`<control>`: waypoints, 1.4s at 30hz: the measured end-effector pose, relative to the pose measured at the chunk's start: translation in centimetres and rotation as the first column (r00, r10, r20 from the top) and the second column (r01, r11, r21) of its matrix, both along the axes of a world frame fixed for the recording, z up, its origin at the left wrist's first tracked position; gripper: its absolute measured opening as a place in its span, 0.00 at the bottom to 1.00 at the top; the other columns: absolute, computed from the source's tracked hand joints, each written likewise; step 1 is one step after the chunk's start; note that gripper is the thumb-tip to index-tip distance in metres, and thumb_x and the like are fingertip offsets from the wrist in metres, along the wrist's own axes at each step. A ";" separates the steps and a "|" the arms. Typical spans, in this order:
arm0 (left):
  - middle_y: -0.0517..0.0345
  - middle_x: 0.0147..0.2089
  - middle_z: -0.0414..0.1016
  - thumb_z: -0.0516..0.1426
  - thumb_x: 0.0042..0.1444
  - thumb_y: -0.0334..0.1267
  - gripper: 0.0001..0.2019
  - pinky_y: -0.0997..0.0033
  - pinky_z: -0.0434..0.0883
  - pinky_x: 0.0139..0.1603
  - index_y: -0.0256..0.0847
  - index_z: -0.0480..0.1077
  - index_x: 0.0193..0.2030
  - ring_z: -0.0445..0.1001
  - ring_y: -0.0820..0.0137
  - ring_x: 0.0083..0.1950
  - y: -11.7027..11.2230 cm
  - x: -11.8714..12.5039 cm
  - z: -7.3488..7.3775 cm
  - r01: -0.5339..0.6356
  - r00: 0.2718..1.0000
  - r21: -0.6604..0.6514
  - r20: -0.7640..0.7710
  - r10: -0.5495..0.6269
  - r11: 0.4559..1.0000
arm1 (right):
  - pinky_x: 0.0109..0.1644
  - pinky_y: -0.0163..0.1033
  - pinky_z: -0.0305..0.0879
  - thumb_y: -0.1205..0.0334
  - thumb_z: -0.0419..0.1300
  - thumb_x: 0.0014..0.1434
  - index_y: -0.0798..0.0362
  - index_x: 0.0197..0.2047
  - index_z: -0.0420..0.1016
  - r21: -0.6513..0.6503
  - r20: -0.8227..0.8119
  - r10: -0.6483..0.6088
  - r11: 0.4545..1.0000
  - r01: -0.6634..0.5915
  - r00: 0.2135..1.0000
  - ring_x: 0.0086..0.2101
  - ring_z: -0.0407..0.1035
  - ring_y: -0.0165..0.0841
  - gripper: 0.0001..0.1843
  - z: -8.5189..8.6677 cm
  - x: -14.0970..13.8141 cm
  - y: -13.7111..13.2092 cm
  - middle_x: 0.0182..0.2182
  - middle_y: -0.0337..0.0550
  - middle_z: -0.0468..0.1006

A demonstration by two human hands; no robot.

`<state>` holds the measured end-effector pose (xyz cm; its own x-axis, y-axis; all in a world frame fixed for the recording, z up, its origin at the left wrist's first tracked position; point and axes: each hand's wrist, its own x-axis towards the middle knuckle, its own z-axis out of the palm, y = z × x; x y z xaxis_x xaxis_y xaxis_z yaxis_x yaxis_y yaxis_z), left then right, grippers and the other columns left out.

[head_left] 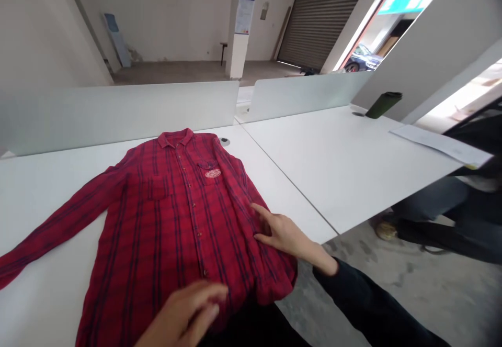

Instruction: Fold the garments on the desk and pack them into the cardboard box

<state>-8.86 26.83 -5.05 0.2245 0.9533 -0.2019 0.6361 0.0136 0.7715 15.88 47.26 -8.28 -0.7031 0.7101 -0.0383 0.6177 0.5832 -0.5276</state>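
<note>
A red and navy plaid button-up shirt point(176, 195) lies front up on the white table, its collar toward the far side. One sleeve stretches out to the left. The other sleeve runs down along the shirt's right side. A chest pocket with a pale oval patch point(213, 173) shows on the right half. My right hand point(280, 232) rests at that right sleeve, thumb and fingers apart. Over the lower front of the shirt is my left hand point(186, 313), slightly blurred, with a gap between its thumb and fingers. The hem's left part runs out of view.
The white table point(298, 148) has a seam right of the shirt and a low frosted partition point(129, 109) behind. A dark green cylinder point(383, 104) and a white board point(441, 144) are at the far right. A person sits there, legs point(439, 216) beside the table.
</note>
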 end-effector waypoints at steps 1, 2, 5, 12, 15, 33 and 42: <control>0.56 0.63 0.70 0.45 0.68 0.46 0.21 0.53 0.67 0.65 0.54 0.66 0.64 0.67 0.61 0.65 1.4 -0.2 -0.1 -0.026 0.995 0.099 -0.098 0.035 0.995 | 0.34 0.37 0.62 0.64 0.58 0.56 0.55 0.69 0.56 -0.017 -0.058 0.009 1.000 -0.010 0.998 0.28 0.69 0.33 0.37 -0.4 -0.2 -0.2 0.29 0.41 0.76; 0.54 0.65 0.68 0.45 0.68 0.44 0.21 0.51 0.65 0.67 0.52 0.65 0.64 0.65 0.60 0.67 2.8 -0.4 -0.5 -0.038 0.973 0.215 -0.213 0.085 0.976 | 0.34 0.36 0.62 0.67 0.56 0.54 0.54 0.68 0.57 -0.049 -0.127 0.018 0.999 -0.025 0.992 0.28 0.68 0.32 0.37 -0.6 -0.3 -0.1 0.29 0.40 0.75; 0.49 0.67 0.65 0.50 0.66 0.43 0.21 0.41 0.61 0.67 0.46 0.67 0.64 0.57 0.51 0.71 6.5 -1.3 -2.2 0.007 0.824 0.459 -0.507 0.255 0.888 | 0.34 0.35 0.63 0.66 0.54 0.52 0.52 0.59 0.64 -0.200 -0.367 -0.068 0.980 -0.008 0.928 0.28 0.66 0.29 0.29 -0.5 0.2 1.8 0.31 0.39 0.73; 0.48 0.69 0.62 0.48 0.66 0.48 0.23 0.36 0.62 0.64 0.48 0.65 0.65 0.56 0.49 0.71 7.4 -2.5 -6.0 0.075 0.676 0.500 -0.662 0.325 0.863 | 0.26 0.35 0.62 0.57 0.63 0.45 0.51 0.44 0.70 -0.500 -0.549 -0.564 0.813 0.299 0.616 0.23 0.64 0.28 0.22 2.9 6.4 13.7 0.28 0.37 0.73; 0.49 0.70 0.61 0.47 0.67 0.48 0.23 0.37 0.62 0.64 0.49 0.65 0.66 0.56 0.49 0.71 7.0 -2.6 -6.4 0.094 0.675 0.512 -0.663 0.323 0.854 | 0.26 0.34 0.62 0.62 0.62 0.47 0.53 0.40 0.73 -0.493 -0.542 -0.645 0.763 0.417 0.539 0.22 0.65 0.28 0.15 4.5 8.9 18.8 0.26 0.39 0.74; 0.51 0.71 0.59 0.48 0.65 0.51 0.25 0.44 0.70 0.59 0.55 0.60 0.68 0.55 0.50 0.72 6.7 -5.2 -6.3 0.190 0.700 0.475 -0.679 0.221 0.859 | 0.54 0.43 0.66 0.71 0.52 0.55 0.58 0.52 0.78 0.362 -0.039 -0.670 0.683 0.635 0.742 0.48 0.72 0.42 0.23 -0.2 10.6 29.4 0.49 0.55 0.78; 0.48 0.64 0.68 0.46 0.65 0.49 0.23 0.56 0.61 0.68 0.42 0.69 0.60 0.65 0.60 0.66 25.3 -8.7 0.7 0.288 0.834 0.401 -0.552 -0.021 0.870 | 0.53 0.55 0.64 0.60 0.52 0.58 0.54 0.55 0.75 0.325 0.066 -0.883 0.459 0.827 0.464 0.54 0.63 0.51 0.23 -2.9 14.8 29.3 0.56 0.58 0.69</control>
<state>-17.60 52.08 -4.40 0.3662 0.9239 0.1107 0.8980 -0.3821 0.2183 30.68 76.55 -11.14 0.2732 0.9504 0.1484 0.9364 -0.2274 -0.2674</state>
